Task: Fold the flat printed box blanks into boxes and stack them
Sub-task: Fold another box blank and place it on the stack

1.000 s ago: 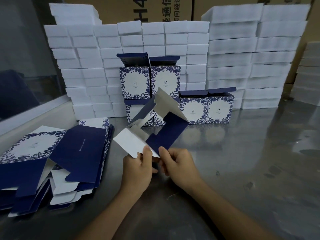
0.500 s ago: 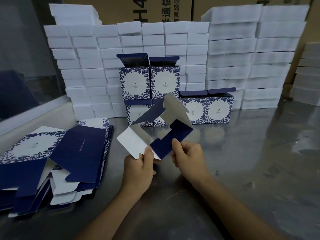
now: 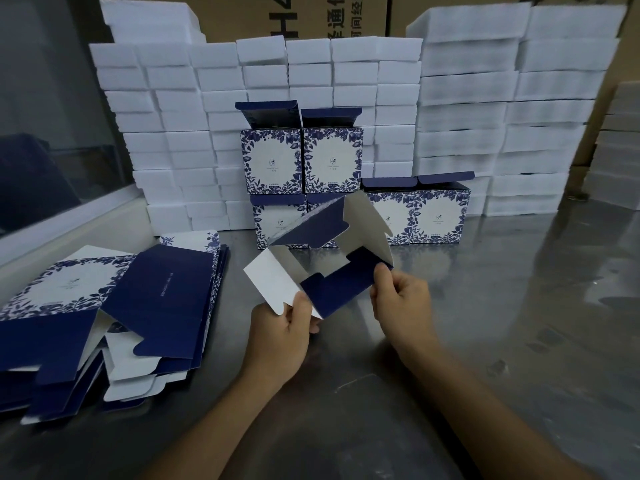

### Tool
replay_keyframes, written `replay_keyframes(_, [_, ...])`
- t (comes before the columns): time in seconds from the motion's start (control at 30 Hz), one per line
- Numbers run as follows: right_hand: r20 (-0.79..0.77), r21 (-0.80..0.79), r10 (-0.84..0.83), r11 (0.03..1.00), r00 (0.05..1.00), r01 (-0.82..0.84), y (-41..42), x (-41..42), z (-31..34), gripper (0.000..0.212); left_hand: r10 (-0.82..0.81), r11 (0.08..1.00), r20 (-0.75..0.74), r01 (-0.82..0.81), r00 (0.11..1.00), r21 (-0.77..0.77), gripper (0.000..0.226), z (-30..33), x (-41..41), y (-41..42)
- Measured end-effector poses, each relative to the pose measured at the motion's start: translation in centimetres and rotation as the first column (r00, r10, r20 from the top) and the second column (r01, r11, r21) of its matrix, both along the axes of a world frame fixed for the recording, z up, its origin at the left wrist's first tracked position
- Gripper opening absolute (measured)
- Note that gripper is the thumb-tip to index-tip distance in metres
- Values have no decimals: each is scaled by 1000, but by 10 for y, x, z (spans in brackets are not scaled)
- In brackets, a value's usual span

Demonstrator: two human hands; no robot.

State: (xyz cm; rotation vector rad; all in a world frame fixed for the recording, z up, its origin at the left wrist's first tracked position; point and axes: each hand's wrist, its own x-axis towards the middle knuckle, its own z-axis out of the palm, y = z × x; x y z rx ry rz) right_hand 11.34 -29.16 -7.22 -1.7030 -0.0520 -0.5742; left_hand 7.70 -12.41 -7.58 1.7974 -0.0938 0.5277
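Steel table [image 3: 485, 341]: half-opened box blank [image 3: 332, 271] held between hands, left hand [image 3: 280, 337] pinching its near-left corner, right hand [image 3: 401, 303] pinching its right edge.

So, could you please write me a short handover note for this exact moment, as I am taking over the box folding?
Left hand: pinches the near corner of the half-opened box blank.
Right hand: pinches its right edge; the blank is held above the table.
Done: six folded boxes stacked in two rows at the back, lids open.
Left: fold this blank's flaps shut, stack it, then work through the pile of flat blanks on the left.
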Motion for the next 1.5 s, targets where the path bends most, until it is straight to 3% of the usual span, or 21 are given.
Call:
replay_keyframes(0.2, [-48,8,-153,988,987,153,-7,0,3,50,13,999,-19,-14,1000,-45,36,4,-4,0])
replay_keyframes(0.33, [34,-6,-217,976,976,217,-11,-3,10,20,47,999,40,-48,998,21,40,3,-3,3])
replay_keyframes(0.47, [186,-80,-109,989,976,126,-7,-9,16,25,80,985,127,-98,989,139,36,2,-2,7])
replay_keyframes(0.6, [295,-198,-31,976,955,92,1,-16,20,25,78,955,237,-140,968,260,10,3,-1,8])
replay_keyframes(0.73, [351,-253,0,963,936,95,2,-19,20,37,48,985,289,-93,956,144,53,8,-2,10])
replay_keyframes(0.8, [345,-271,33,960,938,65,2,-19,20,41,38,989,359,-85,933,117,62,11,-2,12])
replay_keyframes(0.9, [344,-320,99,947,934,18,6,-21,20,44,44,981,459,-126,888,150,58,18,-2,12])
replay_keyframes(0.97, [356,-344,156,939,921,-26,10,-23,19,46,54,972,478,-155,877,175,44,21,-2,13])
replay_keyframes(1.1, [310,-318,245,937,919,-143,12,-25,19,53,147,980,446,-192,883,56,30,24,-1,15])
replay_keyframes(1.2, [276,-317,199,942,940,-107,12,-24,18,41,161,979,435,-199,886,43,30,24,0,16])
replay_keyframes(1.5, [283,-269,-37,956,958,116,2,-16,16,14,37,940,488,-196,872,280,36,22,-7,8])
